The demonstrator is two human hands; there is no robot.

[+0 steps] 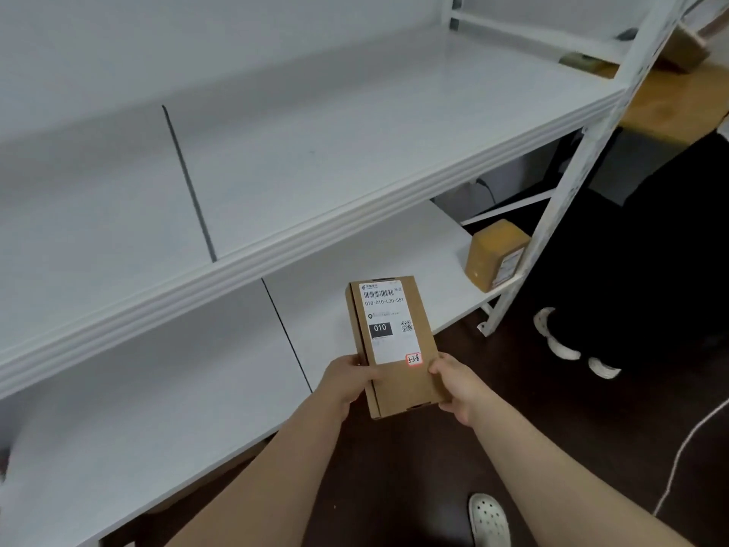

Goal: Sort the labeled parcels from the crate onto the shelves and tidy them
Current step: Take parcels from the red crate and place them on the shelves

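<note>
A brown cardboard parcel point(394, 347) with a white shipping label reading 010 and a red-edged sticker marked 3-3-8 is held in front of the lower shelf point(157, 408). My left hand point(347, 379) grips its left near edge. My right hand point(457, 384) grips its right near corner. The parcel hangs above the shelf's front edge, label facing up. A second, tape-wrapped brown parcel point(495, 254) stands at the right end of the lower shelf.
The upper shelf point(315, 152) of the white rack juts out above the lower one; its upright post point(564, 199) runs down at the right. Another person's white shoes point(564, 345) stand on the dark floor. My own white clog point(489, 519) and a white cable point(686, 456) lie near.
</note>
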